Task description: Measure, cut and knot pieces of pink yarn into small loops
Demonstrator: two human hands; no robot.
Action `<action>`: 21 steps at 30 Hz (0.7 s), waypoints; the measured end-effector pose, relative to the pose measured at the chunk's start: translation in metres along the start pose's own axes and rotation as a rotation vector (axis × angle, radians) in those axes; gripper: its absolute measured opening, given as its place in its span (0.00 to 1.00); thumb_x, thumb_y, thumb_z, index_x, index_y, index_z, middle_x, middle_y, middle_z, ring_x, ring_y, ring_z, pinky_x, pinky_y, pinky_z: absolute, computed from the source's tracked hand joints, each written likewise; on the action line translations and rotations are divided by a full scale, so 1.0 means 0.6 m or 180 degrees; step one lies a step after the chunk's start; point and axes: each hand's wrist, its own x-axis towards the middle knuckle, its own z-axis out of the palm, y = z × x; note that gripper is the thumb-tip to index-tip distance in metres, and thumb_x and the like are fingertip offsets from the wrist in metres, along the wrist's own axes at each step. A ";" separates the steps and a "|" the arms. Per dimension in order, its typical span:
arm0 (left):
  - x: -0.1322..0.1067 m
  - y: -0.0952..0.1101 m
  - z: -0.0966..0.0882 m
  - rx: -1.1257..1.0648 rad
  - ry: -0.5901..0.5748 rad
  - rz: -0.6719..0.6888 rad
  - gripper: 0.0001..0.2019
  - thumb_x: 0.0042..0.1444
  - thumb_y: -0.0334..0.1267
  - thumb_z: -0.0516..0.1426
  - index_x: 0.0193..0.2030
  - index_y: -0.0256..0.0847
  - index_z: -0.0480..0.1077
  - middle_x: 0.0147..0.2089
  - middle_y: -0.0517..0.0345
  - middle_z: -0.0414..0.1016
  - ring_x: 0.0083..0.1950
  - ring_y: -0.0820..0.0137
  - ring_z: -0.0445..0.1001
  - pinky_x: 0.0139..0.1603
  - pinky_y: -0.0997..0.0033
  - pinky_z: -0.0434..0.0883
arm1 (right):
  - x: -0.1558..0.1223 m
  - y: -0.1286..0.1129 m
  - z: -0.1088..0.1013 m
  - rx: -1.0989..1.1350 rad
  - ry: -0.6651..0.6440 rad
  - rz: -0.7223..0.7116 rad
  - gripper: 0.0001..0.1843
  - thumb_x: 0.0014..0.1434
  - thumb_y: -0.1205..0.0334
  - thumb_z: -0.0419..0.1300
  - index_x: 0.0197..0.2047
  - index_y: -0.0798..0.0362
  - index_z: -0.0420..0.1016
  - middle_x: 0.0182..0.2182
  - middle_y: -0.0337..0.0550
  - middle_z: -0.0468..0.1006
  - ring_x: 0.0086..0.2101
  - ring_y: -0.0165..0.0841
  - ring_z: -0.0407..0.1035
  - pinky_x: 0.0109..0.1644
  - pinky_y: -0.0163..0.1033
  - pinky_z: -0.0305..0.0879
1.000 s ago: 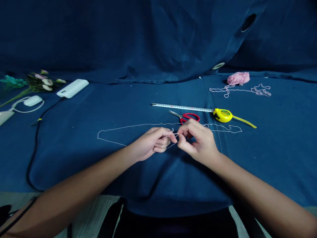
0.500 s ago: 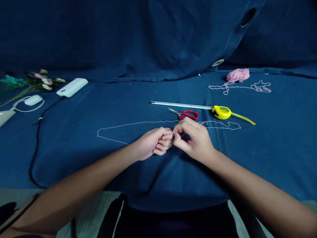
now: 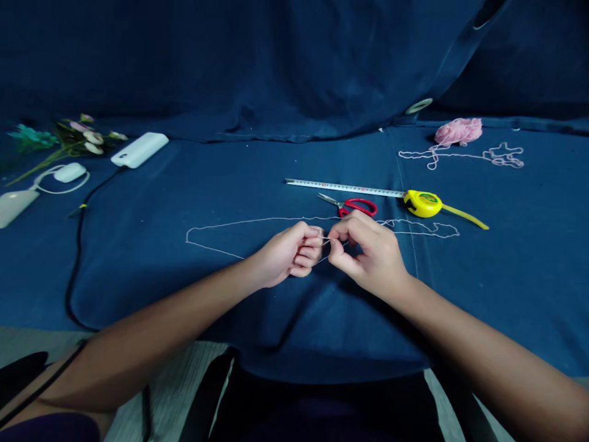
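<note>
Dark-blue cloth surface (image 3: 483,294) below a matching curtain (image 3: 230,67), with a thin, pale yarn strand (image 3: 302,218) held between two bare hands.
The left hand (image 3: 294,252) is curled, its thumb clamping the strand on the forefinger; the right hand (image 3: 368,248) pinches it between thumb and forefinger, a short stretch running between them. So far the strand is spread in a long, narrow loop behind and beside the hands, its right end slack and wavy; whether any knot is formed is too fine to tell. Just behind lie red-handled metal scissors (image 3: 341,204), unheld, and a yellow tape measure (image 3: 423,204), its blade drawn out. Farther right sits a pink yarn ball (image 3: 459,131); far left, artificial flowers (image 3: 92,142) and a white, rounded device (image 3: 140,150) on a black cable (image 3: 79,239).
</note>
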 end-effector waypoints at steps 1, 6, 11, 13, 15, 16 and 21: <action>0.001 0.001 -0.001 -0.0017 0.0026 0.0051 0.15 0.63 0.40 0.51 0.26 0.43 0.52 0.22 0.69 0.44 0.21 0.78 0.39 0.16 0.81 0.46 | 0.000 0.000 0.000 -0.0034 0.0007 -0.0009 0.04 0.63 0.68 0.60 0.38 0.49 0.72 0.32 0.40 0.75 0.31 0.32 0.67 0.36 0.39 0.67; 0.000 0.001 -0.003 0.0016 0.0167 0.0176 0.14 0.64 0.38 0.54 0.27 0.41 0.58 0.22 0.70 0.44 0.20 0.79 0.41 0.16 0.82 0.48 | 0.001 0.000 -0.003 -0.0167 -0.0004 -0.0123 0.05 0.63 0.69 0.61 0.39 0.49 0.73 0.33 0.40 0.77 0.31 0.31 0.68 0.36 0.39 0.67; 0.000 -0.001 -0.007 -0.0134 0.0150 0.0223 0.13 0.66 0.40 0.55 0.29 0.40 0.62 0.21 0.71 0.43 0.20 0.79 0.42 0.16 0.82 0.49 | 0.003 0.002 -0.004 -0.0275 -0.0063 -0.0217 0.05 0.62 0.69 0.61 0.39 0.49 0.73 0.33 0.41 0.77 0.31 0.33 0.70 0.36 0.40 0.67; 0.001 -0.001 -0.007 -0.0197 0.0135 0.0301 0.14 0.67 0.41 0.55 0.30 0.40 0.63 0.21 0.71 0.42 0.20 0.78 0.43 0.17 0.82 0.49 | 0.003 0.003 -0.004 -0.0283 -0.0117 -0.0241 0.05 0.62 0.69 0.61 0.38 0.49 0.73 0.33 0.41 0.77 0.31 0.33 0.70 0.35 0.40 0.67; 0.001 -0.002 -0.006 -0.0214 0.0133 0.0351 0.15 0.68 0.42 0.55 0.30 0.39 0.64 0.21 0.72 0.42 0.20 0.79 0.43 0.17 0.82 0.49 | 0.003 0.005 -0.004 -0.0278 -0.0160 -0.0281 0.05 0.62 0.69 0.61 0.37 0.49 0.73 0.33 0.42 0.77 0.31 0.33 0.71 0.35 0.40 0.67; 0.001 -0.002 -0.005 -0.0200 0.0146 0.0364 0.15 0.68 0.42 0.55 0.30 0.39 0.63 0.21 0.72 0.42 0.20 0.79 0.43 0.17 0.82 0.49 | 0.003 0.005 -0.004 -0.0274 -0.0174 -0.0304 0.05 0.62 0.69 0.60 0.37 0.49 0.73 0.33 0.42 0.77 0.31 0.33 0.71 0.36 0.40 0.68; -0.002 -0.004 0.003 -0.0007 0.0280 0.0365 0.17 0.68 0.46 0.56 0.30 0.40 0.62 0.21 0.72 0.44 0.20 0.80 0.42 0.17 0.81 0.48 | 0.004 0.006 -0.006 -0.0301 -0.0172 -0.0392 0.05 0.63 0.69 0.60 0.39 0.48 0.74 0.34 0.42 0.78 0.33 0.34 0.73 0.38 0.41 0.69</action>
